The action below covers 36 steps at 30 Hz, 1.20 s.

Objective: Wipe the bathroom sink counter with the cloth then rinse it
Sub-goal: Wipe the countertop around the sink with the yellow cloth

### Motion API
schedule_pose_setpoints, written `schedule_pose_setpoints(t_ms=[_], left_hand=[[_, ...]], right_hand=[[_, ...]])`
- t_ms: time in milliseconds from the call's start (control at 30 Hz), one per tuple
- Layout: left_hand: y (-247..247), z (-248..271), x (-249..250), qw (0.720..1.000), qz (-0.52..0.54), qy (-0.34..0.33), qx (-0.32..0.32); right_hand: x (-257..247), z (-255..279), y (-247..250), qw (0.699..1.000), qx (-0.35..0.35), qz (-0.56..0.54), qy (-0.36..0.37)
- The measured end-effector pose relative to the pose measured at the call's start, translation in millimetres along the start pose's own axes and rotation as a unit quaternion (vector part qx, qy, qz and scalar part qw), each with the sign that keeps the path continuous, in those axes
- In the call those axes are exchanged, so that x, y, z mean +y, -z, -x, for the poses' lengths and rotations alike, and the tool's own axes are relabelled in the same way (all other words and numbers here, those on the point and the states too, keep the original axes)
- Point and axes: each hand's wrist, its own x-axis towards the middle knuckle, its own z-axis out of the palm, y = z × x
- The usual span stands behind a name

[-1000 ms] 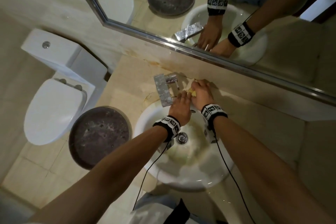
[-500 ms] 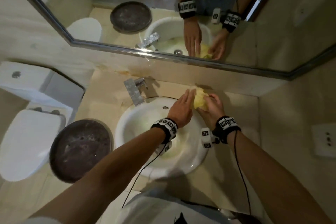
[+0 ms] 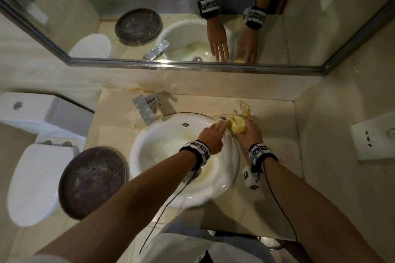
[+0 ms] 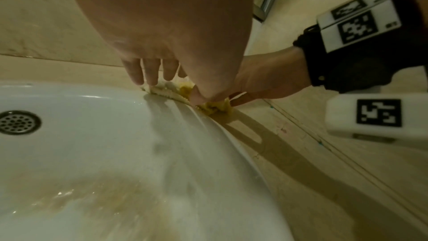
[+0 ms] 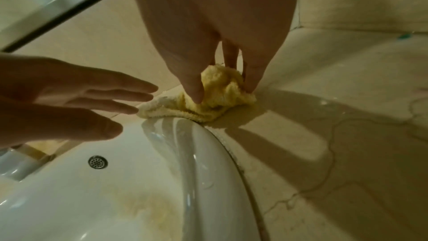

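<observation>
A: You are standing over the counter (image 3: 267, 194), and your right hand (image 3: 249, 132) is bunching the cloth (image 3: 236, 126) in curled fingers against the stone, just off the back right rim of the sink (image 3: 149, 168).

B: And my left?

A: Your left hand (image 3: 211, 139) is reaching over the basin with fingers straight and spread, holding nothing; the fingertips (image 4: 150, 80) are touching the cloth's pale edge where it is lapping onto the rim.

B: What is likely to go wrong?

A: I am guessing here: balled up like that, the cloth is covering only a small patch, so you may be leaving streaks. A loose tail is trailing toward the back right corner and could drag grime back. The counter is looking wet beside the rim, so the wad may skid into the basin.

B: Anything in my way?

A: The tap (image 3: 145, 109) is sitting at the back left rim, well apart from your hands. A dark round lid (image 3: 94, 181) is lying off the counter's left edge, beside the toilet (image 3: 38, 177).
</observation>
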Motion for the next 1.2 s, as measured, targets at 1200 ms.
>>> schedule_pose_setpoints(t_ms=[1200], left_hand=[[18,-4,-147,0.984,-0.071,0.153,0.054]], right_hand=[[-147,-98,-108,0.958,-0.184,0.090,0.200]])
